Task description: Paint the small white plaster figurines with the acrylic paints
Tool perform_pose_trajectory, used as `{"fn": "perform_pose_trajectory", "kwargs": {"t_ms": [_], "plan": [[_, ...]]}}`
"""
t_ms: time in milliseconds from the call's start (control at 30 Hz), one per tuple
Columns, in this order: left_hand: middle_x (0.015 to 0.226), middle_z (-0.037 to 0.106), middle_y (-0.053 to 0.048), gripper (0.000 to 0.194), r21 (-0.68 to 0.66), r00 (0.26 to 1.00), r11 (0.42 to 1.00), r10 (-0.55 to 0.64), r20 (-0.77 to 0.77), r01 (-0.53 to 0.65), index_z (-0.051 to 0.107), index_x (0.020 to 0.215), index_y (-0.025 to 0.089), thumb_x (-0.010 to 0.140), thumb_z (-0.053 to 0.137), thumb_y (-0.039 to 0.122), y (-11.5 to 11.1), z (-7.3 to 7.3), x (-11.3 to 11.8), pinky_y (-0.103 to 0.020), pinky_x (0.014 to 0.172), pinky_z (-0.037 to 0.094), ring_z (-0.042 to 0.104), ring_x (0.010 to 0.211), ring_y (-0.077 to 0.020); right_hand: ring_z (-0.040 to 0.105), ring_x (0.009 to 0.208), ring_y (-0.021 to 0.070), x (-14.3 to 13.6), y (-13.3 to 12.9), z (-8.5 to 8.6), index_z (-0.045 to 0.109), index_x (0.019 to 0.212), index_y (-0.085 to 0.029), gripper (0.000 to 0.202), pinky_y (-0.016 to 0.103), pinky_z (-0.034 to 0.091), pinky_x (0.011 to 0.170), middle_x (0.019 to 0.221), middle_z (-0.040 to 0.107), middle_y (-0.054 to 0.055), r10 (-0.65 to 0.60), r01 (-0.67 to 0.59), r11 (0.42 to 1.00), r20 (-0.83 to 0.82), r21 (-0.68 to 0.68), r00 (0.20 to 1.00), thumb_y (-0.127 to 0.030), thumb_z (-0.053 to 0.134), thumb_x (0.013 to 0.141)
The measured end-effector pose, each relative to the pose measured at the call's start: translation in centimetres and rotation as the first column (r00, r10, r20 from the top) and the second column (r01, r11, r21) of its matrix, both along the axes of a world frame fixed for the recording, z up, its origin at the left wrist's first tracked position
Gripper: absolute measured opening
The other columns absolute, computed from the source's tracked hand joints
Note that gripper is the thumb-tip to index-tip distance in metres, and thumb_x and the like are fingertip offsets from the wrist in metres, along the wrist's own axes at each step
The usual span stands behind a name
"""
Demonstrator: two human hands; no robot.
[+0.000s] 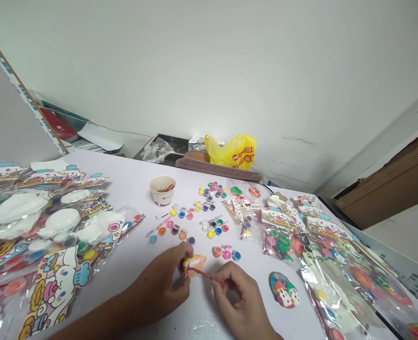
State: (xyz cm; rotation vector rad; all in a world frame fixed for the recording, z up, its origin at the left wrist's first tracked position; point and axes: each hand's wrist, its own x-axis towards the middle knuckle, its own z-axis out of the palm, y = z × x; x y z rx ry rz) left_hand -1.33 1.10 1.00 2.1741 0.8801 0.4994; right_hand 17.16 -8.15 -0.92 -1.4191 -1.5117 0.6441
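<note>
Between finger and thumb, my left hand (168, 278) grips a small figurine (196, 265) painted yellow and peach, just above the white table. My right hand (239, 297) is closed round a thin red paintbrush (204, 274), its tip against the figurine's face. Just beyond the hands sit open paint pots (227, 253) in orange, pink and blue, with more joined pots (214, 227) behind them. A painted round plaque (284, 289) with figures on it lies right of my right hand.
A paper cup (163, 190) holding a red-handled brush stands behind the pots. Bagged white figurines (58, 222) with cartoon cards cover the left side. Painted pieces in clear bags (283, 243) lie along the right. A yellow plastic bag (233, 151) sits by the wall.
</note>
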Motion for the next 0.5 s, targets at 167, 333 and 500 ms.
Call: {"fn": "perform_pose_trajectory", "kwargs": {"t_ms": [167, 333, 500], "plan": [[0.076, 0.046, 0.004, 0.02, 0.011, 1.0, 1.0, 0.011, -0.003, -0.011, 0.042, 0.087, 0.023, 0.072, 0.046, 0.01, -0.06, 0.06, 0.0, -0.025, 0.064, 0.039, 0.044, 0.069, -0.0153, 0.049, 0.058, 0.012, 0.15, -0.05, 0.05, 0.054, 0.074, -0.018, 0.013, 0.022, 0.039, 0.055, 0.069, 0.053, 0.0, 0.033, -0.033, 0.999, 0.006, -0.01, 0.999, -0.02, 0.054, 0.087], [0.074, 0.045, 0.004, 0.017, 0.008, 1.0, 1.0, 0.025, 0.009, -0.025, 0.041, 0.085, 0.023, 0.073, 0.046, 0.012, -0.1, 0.0, 0.09, -0.025, 0.063, 0.038, 0.043, 0.066, -0.0151, 0.046, 0.055, 0.0114, 0.19, -0.09, 0.16, 0.054, 0.073, -0.018, 0.015, 0.021, 0.037, 0.054, 0.065, 0.05, -0.002, -0.016, 0.016, 1.0, -0.002, -0.016, 1.0, -0.021, 0.054, 0.087], [0.073, 0.045, 0.004, 0.018, 0.014, 0.999, 0.999, 0.045, 0.026, -0.045, 0.042, 0.085, 0.023, 0.071, 0.046, 0.013, -0.2, -0.35, 0.17, -0.024, 0.06, 0.036, 0.042, 0.065, -0.0149, 0.047, 0.055, 0.0115, 0.03, -0.06, 0.12, 0.055, 0.073, -0.018, 0.015, 0.022, 0.038, 0.054, 0.066, 0.051, -0.001, -0.013, 0.012, 1.0, -0.027, -0.022, 1.0, -0.022, 0.054, 0.087]]}}
